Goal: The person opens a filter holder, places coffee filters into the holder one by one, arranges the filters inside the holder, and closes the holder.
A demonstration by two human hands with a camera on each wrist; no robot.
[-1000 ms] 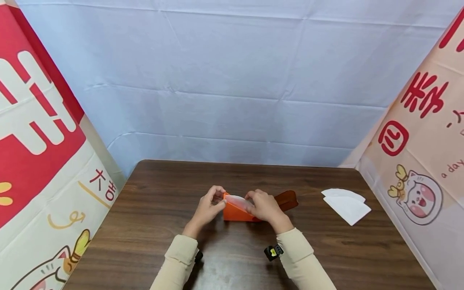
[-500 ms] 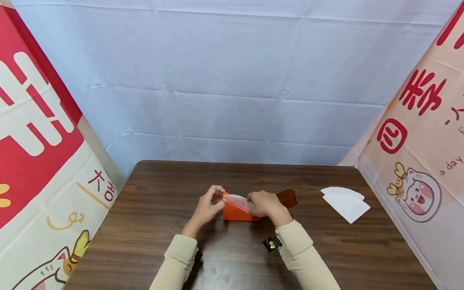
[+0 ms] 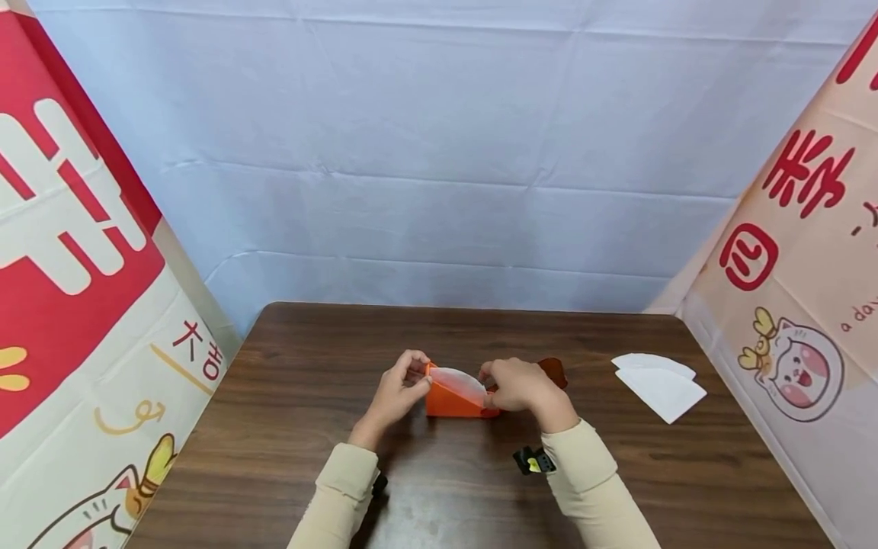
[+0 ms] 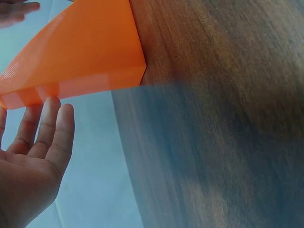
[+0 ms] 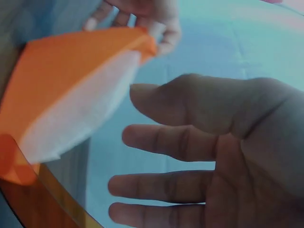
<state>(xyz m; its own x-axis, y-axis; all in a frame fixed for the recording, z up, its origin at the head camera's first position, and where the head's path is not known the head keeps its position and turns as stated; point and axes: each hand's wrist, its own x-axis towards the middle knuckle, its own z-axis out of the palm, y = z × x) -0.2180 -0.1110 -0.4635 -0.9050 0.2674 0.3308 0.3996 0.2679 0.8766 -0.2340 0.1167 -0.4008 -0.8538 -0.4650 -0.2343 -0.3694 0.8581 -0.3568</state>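
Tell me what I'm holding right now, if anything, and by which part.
Your left hand holds the orange filter holder by the upper part of its tall end. Your right hand holds nothing, its fingers apart from the holder.

I face a creased, pale blue cloth (image 3: 439,137) hanging behind my brown wood-grain table (image 3: 315,343). A red-and-white printed cloth (image 3: 68,328) flanks my left, a peach printed cloth (image 3: 816,252) my right.

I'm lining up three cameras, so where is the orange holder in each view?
Head: the orange holder is at lower middle.
Left wrist: orange holder upper left, cut by top edge.
Right wrist: orange holder upper left, reaching left edge.
Shared landmark: the left hand, at the holder's edge in all three.
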